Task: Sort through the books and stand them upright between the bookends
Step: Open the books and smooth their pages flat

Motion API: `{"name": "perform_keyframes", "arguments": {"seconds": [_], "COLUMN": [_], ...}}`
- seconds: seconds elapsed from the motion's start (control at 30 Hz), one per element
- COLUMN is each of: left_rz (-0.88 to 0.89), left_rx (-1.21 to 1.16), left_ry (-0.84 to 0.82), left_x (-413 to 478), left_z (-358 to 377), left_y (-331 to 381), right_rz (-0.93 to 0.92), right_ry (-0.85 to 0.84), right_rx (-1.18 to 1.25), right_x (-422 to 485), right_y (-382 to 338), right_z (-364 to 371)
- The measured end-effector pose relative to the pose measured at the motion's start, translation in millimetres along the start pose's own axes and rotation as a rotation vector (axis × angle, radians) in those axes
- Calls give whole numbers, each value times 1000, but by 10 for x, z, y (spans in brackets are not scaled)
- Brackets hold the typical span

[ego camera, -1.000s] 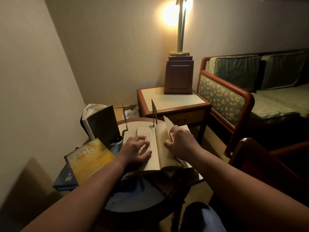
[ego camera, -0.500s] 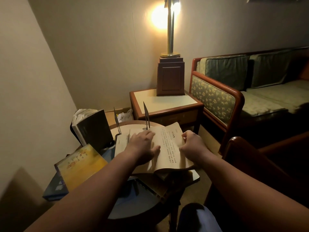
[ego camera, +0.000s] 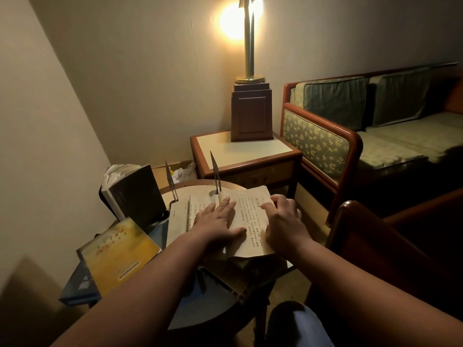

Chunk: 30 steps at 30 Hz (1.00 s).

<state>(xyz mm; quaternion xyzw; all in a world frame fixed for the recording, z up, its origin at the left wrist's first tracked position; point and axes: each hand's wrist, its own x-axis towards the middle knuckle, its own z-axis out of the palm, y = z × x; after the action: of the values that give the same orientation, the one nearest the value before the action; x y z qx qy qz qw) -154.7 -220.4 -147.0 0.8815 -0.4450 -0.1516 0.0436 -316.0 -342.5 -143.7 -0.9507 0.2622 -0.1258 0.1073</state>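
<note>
- Since half a second ago, my view shows the left hand (ego camera: 218, 221) gone from loosely curled to flat, and the right hand (ego camera: 283, 216) shifted from the book's outer margin onto the printed page.
- That leaf, which stood up in mid-turn a second ago, now lies down on the right side.
- The open book (ego camera: 250, 206) lies face up on the round table (ego camera: 198, 183), its far edge touching the foot of the right bookend (ego camera: 215, 169).
- The left hand's fingers are straight and spread, pressing across the gutter of the book.
- The right hand's fingers are bent over the right page near its outer edge; I cannot tell whether they pinch the paper or only rest on it.
- The left bookend (ego camera: 169, 181) stands apart from the right one, both thin upright plates, and the gap between them holds no standing book.
- A dark book (ego camera: 135, 194) leans upright just outside the left bookend.
- A yellow book (ego camera: 117, 251) lies flat on a blue book (ego camera: 77, 289) at the table's left edge.
- Beyond the round table I see a side table (ego camera: 240, 151) carrying a lit lamp (ego camera: 250, 41), with a sofa (ego camera: 315, 141) beside it.
</note>
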Motion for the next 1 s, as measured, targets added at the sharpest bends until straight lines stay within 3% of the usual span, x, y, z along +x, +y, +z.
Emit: {"name": "perform_keyframes", "arguments": {"seconds": [0.1, 0.27, 0.37, 0.6, 1.0], "left_rz": [-5, 20, 17, 102, 113], "left_rx": [-3, -93, -127, -38, -27], "left_ry": [-26, -188, -289, -198, -190], "left_x": [-3, 37, 80, 130, 160], "left_z": [-33, -199, -323, -83, -12], "left_y": [-20, -57, -75, -172, -193], "right_rz": [-178, -407, -364, -260, -213], "right_ry": [-63, -229, -253, -466, -550], "right_rx": [-78, 37, 94, -94, -112], "right_x": [18, 44, 54, 108, 612], "right_y": [23, 58, 62, 84, 9], "right_z": [-10, -10, 32, 144, 175]}}
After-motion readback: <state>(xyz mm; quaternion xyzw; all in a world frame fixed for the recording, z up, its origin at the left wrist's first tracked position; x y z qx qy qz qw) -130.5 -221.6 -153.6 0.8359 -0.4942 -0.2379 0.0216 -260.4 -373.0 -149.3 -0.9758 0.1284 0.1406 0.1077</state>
